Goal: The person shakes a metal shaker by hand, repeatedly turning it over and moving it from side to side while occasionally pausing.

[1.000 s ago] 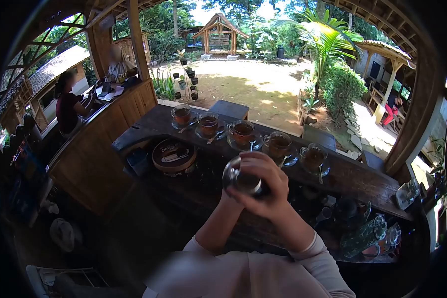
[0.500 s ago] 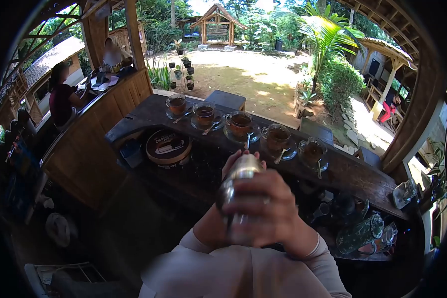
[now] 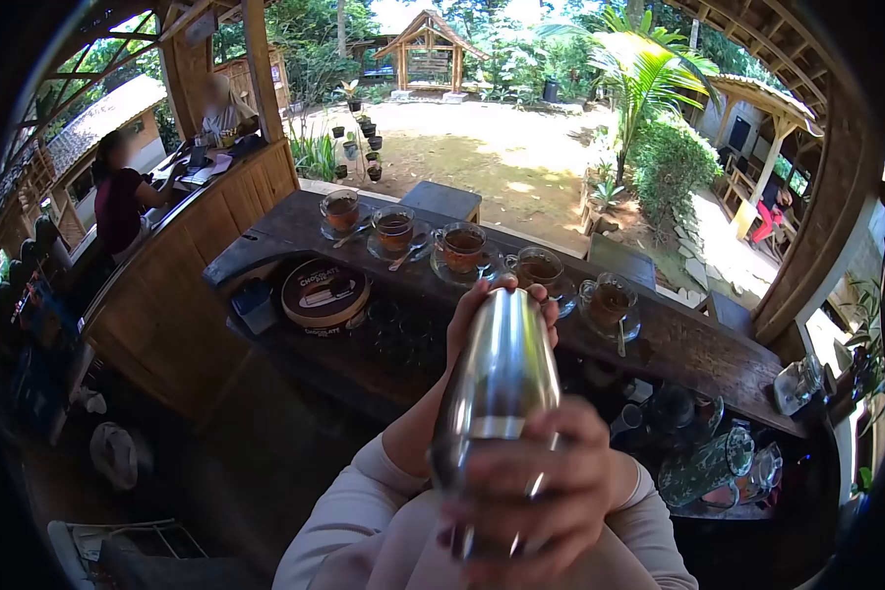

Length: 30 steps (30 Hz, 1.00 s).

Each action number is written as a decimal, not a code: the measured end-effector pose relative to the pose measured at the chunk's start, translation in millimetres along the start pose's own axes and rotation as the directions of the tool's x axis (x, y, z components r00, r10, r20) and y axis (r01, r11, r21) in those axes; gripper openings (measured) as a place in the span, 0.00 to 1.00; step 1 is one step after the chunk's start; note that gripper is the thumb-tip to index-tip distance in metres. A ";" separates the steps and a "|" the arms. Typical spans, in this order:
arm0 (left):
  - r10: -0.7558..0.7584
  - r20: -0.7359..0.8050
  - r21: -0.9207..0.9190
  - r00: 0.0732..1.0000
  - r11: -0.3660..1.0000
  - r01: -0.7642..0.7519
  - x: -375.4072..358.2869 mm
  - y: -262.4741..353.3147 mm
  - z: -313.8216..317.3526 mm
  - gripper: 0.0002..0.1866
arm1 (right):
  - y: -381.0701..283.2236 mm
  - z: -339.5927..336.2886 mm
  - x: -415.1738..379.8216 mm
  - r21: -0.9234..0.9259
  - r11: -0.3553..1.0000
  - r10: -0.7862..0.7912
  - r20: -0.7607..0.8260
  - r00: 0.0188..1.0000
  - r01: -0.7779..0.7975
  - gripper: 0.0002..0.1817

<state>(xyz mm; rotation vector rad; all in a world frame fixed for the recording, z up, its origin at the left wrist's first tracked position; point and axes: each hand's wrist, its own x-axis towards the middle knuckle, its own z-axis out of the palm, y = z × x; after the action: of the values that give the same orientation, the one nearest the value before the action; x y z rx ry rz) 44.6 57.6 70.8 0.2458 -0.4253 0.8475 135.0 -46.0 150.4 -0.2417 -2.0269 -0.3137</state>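
Observation:
A shiny metal cocktail shaker (image 3: 506,364) is held in front of my chest, slanting away from me. My right hand (image 3: 541,472) wraps around its near, wider end, fingers slightly blurred. At the far end, my left hand (image 3: 465,320) is closed around the narrower part, with fingertips showing on both sides. Beyond the shaker, glass cups of brown drink stand on saucers along the counter, among them a middle cup (image 3: 460,248) and a right-hand cup (image 3: 610,298). Spoons lie on several saucers. The shaker and my left hand partly cover one saucer.
The dark wooden counter (image 3: 698,364) runs across in front of me. On the shelf below are a round chocolate tin (image 3: 324,292), a blue container (image 3: 253,305) and several glasses. A patterned glass pitcher (image 3: 708,467) lies at the right. Two people are at the left-hand counter.
The shaker has tipped so more of its length shows, its narrow end now higher in view. Both hands have stayed on it and shifted with it.

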 end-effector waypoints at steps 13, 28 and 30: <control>-0.021 0.250 0.043 0.968 0.999 0.010 -1.7 2.1 -1.1 0.18 | -17.6 1.7 -7.3 0.120 0.956 -0.270 -0.004 0.963 0.268 0.12; 0.041 0.050 -0.018 0.998 0.999 -0.040 -5.8 -3.5 16.0 0.14 | -2.6 20.9 -20.1 0.163 0.922 -0.294 -0.289 0.911 0.350 0.11; -0.062 -0.101 -0.275 0.993 0.961 0.032 -6.7 4.6 -44.5 0.19 | 35.1 13.4 -28.4 0.151 0.989 0.024 -0.067 0.997 -0.014 0.19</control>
<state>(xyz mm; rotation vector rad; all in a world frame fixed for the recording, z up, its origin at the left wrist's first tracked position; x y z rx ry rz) 48.9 72.7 28.3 -0.0458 -0.4271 0.7415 147.4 -9.5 123.3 -0.1541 -1.9687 -0.1544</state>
